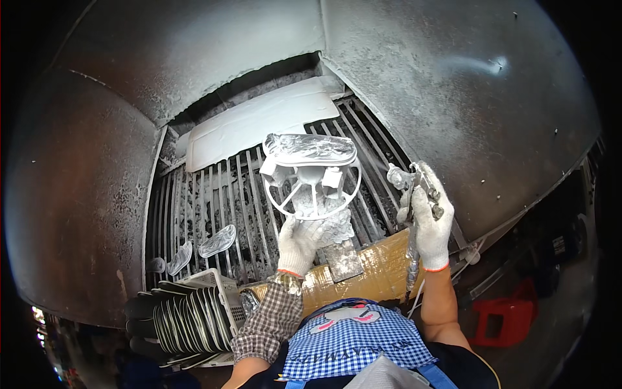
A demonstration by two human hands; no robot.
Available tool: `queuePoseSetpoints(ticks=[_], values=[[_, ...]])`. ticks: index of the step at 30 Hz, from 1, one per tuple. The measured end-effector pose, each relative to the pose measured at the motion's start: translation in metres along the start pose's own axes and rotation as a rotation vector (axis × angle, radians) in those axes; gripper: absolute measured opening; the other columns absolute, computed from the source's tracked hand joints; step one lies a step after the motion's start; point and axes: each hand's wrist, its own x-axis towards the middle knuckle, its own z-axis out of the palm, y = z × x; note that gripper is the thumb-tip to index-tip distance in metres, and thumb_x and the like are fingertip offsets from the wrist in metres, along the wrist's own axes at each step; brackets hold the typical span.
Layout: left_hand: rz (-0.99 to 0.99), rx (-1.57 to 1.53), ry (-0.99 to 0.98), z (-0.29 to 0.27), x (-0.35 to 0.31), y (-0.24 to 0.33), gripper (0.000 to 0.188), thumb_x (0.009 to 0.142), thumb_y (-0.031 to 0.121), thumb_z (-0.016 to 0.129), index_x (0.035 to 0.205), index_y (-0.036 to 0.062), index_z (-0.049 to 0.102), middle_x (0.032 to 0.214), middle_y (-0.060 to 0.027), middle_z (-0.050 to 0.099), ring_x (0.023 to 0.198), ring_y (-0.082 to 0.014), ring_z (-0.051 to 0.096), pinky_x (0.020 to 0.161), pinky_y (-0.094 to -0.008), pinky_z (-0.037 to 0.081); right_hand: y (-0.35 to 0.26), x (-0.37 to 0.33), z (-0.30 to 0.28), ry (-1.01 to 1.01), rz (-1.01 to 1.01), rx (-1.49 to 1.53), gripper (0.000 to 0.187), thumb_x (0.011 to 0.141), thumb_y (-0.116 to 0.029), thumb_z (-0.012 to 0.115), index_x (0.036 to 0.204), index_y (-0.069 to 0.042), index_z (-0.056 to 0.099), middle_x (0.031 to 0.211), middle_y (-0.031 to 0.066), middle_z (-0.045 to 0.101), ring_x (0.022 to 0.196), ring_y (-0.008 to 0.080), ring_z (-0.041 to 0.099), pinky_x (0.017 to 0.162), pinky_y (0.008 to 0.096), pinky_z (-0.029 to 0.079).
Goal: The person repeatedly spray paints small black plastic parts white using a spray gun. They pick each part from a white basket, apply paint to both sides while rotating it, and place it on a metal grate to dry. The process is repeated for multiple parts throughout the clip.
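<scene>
A white spoked wheel (pixel 357 191) stands on a coated base (pixel 337 227) over the slatted grate. On supports above it rests a sole-shaped piece (pixel 310 150) with a shiny, wrinkled silvery top. My left hand (pixel 300 245), in a white knit glove, is at the wheel's near rim with its fingers closed on it; part of the grip is hidden. To the right, my gloved right hand (pixel 433 227) is wrapped round a spray gun (pixel 409 185) crusted with grey-white coating, whose hose hangs below. The gun is apart from the silvery piece.
Metal booth walls (pixel 453 84) enclose the slatted grate (pixel 246 194). A white board (pixel 259 123) lies at the back. At left are small silvery sole-shaped pieces (pixel 218 240) and a white basket (pixel 223 292) with several dark soles (pixel 188 321). Brown taped cardboard (pixel 382 266) edges the front; a red stool (pixel 502 318) stands right.
</scene>
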Motion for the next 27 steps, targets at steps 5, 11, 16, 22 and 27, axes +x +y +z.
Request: queuePoseSetpoints(ticks=[5, 11, 16, 22, 27], values=[[0.068, 0.018, -0.005, -0.017, 0.006, 0.007, 0.048, 0.107, 0.035, 0.057, 0.136, -0.0039, 0.055, 0.145, -0.033, 0.057, 0.136, -0.0487, 0.057, 0.113, -0.0587, 0.05, -0.006, -0.011, -0.002, -0.06, 0.069, 0.025, 0.056, 0.109, -0.02, 0.065, 0.157, 0.004, 0.048, 0.097, 0.005, 0.071, 0.075, 0.0049, 0.059, 0.067, 0.0208, 0.052], [0.077, 0.005, 0.041, -0.017, 0.003, 0.02, 0.037, 0.105, 0.035, 0.063, 0.122, 0.0018, 0.062, 0.138, -0.0276, 0.064, 0.124, -0.0451, 0.065, 0.101, -0.0539, 0.058, -0.01, -0.015, -0.003, -0.038, 0.052, 0.005, 0.055, 0.109, -0.019, 0.064, 0.156, 0.004, 0.049, 0.092, 0.0048, 0.069, 0.073, 0.0065, 0.061, 0.066, 0.022, 0.052], [0.116, 0.016, -0.02, -0.03, 0.004, 0.037, 0.049, 0.105, 0.037, 0.063, 0.131, -0.005, 0.059, 0.144, -0.0327, 0.059, 0.13, -0.0456, 0.061, 0.105, -0.0548, 0.055, -0.007, -0.018, -0.004, -0.057, 0.052, 0.048, 0.055, 0.108, -0.017, 0.065, 0.156, 0.005, 0.048, 0.095, 0.005, 0.069, 0.074, 0.0064, 0.061, 0.067, 0.0216, 0.053], [0.19, 0.007, 0.081, -0.032, 0.012, 0.054, 0.034, 0.104, 0.036, 0.065, 0.116, 0.0045, 0.061, 0.134, -0.0293, 0.066, 0.122, -0.0448, 0.066, 0.096, -0.054, 0.058, -0.008, -0.021, -0.009, -0.113, 0.085, 0.053, 0.055, 0.109, -0.018, 0.065, 0.156, 0.004, 0.049, 0.093, 0.0048, 0.069, 0.074, 0.0067, 0.062, 0.067, 0.0219, 0.053], [0.213, 0.061, 0.085, -0.038, 0.013, 0.048, 0.032, 0.104, 0.036, 0.065, 0.113, 0.0059, 0.063, 0.128, -0.0248, 0.069, 0.117, -0.0418, 0.067, 0.095, -0.0539, 0.058, -0.007, -0.018, -0.004, -0.127, 0.075, 0.028, 0.055, 0.108, -0.018, 0.065, 0.156, 0.004, 0.049, 0.094, 0.005, 0.07, 0.074, 0.007, 0.063, 0.068, 0.0231, 0.054]])
